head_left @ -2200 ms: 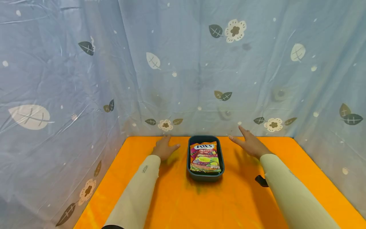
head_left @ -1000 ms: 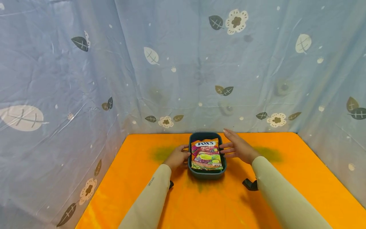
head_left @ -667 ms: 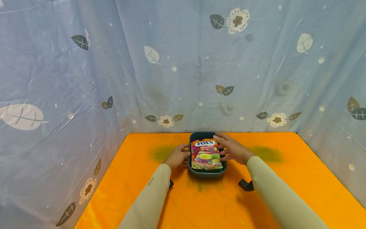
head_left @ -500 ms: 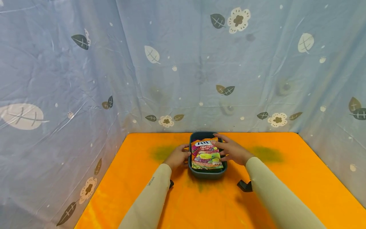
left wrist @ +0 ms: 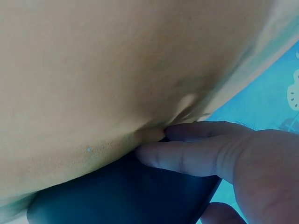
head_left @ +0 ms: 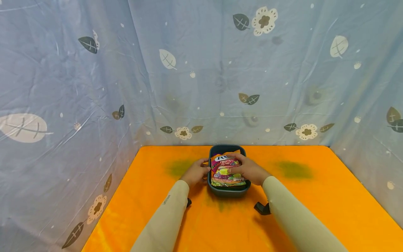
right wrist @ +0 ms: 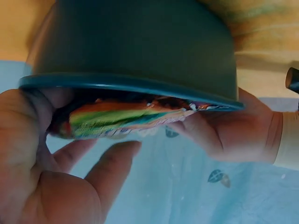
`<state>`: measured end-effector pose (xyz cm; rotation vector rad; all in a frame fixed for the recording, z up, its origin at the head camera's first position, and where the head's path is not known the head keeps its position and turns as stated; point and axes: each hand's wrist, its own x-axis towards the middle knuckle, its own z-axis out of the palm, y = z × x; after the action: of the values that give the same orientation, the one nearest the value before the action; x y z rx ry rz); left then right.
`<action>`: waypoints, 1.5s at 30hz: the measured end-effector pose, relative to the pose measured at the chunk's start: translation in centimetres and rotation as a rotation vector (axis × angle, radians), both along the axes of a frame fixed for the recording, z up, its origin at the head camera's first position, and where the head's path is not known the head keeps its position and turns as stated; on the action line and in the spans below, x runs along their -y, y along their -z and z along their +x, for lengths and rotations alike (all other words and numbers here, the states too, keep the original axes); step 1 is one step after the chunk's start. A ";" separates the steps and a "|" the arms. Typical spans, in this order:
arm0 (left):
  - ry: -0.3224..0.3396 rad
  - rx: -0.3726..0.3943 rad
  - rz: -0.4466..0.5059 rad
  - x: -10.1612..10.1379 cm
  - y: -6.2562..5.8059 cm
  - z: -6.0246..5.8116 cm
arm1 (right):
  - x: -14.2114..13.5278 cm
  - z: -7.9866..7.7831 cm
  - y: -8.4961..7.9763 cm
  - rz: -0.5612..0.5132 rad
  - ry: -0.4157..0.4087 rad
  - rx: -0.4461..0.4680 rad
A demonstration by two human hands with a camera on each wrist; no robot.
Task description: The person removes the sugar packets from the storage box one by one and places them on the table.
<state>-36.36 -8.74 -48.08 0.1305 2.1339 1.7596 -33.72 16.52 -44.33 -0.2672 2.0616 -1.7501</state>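
Note:
A dark blue-green rectangular box (head_left: 228,193) stands on the orange tabletop, with an orange and pink FOX'S fruit candy bag (head_left: 221,179) lying in it. My left hand (head_left: 196,173) touches the box's left side; the left wrist view has its nearly straight fingers (left wrist: 182,156) against the dark wall. Over the right rim reaches my right hand (head_left: 252,171), fingers and thumb spread across the bag's upper right part. In the right wrist view the thumb (right wrist: 114,168) stands apart from the bag, and some fingers go in past the rim, partly hidden.
Blue curtain walls (head_left: 201,87) with leaf and flower prints close off the back and both sides. Black wrist-strap pieces hang at each forearm, one at the right sleeve (head_left: 262,209). The tabletop (head_left: 283,196) has greenish stains.
Both hands have come in to the box from either side. The left has stayed at its side, while the right moved leftward over the rim onto the candy bag. The box stays put.

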 end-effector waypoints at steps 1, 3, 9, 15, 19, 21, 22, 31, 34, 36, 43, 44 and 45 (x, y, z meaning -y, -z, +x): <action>-0.001 0.003 0.007 0.0 0.0 0.0 | 0.1 0.0 0.1 0.013 0.006 -0.010; -0.003 0.011 0.029 -0.1 0.0 0.0 | 0.3 0.0 0.2 0.034 0.020 -0.025; 0.004 0.010 0.039 -0.3 0.0 0.1 | 0.4 -0.1 0.5 0.077 0.065 -0.040; 0.005 0.023 0.038 -0.1 0.2 0.0 | 0.4 0.0 0.7 0.016 0.082 -0.048; 0.001 0.029 0.041 0.1 0.0 0.2 | 0.6 0.2 0.6 -0.024 0.096 -0.070; -0.003 0.026 0.043 0.2 -0.2 0.3 | 0.6 0.3 0.4 -0.033 0.105 -0.081; -0.005 0.027 0.044 0.2 -0.2 0.4 | 0.7 0.4 0.4 -0.039 0.106 -0.083; 0.007 0.044 0.057 0.2 -0.2 0.4 | -0.2 0.6 -0.1 -0.013 0.114 -0.118; 0.006 0.043 0.057 0.2 -0.2 0.3 | -0.8 0.5 -0.4 -0.010 0.115 -0.137; 0.006 0.042 0.060 0.2 -0.1 0.3 | -1.3 0.4 -0.7 -0.006 0.113 -0.151; 0.011 0.040 0.061 0.2 0.0 0.4 | -3.2 0.1 -1.3 -0.068 0.122 -0.172; 0.013 0.038 0.061 0.1 0.0 0.4 | -3.5 0.0 -1.3 -0.080 0.125 -0.172; 0.014 0.035 0.061 0.1 0.0 0.4 | -3.9 0.0 -1.3 -0.089 0.131 -0.170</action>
<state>-35.96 -8.83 -48.12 0.1291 2.0506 1.8061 -33.73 20.39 -43.06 -0.3250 2.1659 -1.9609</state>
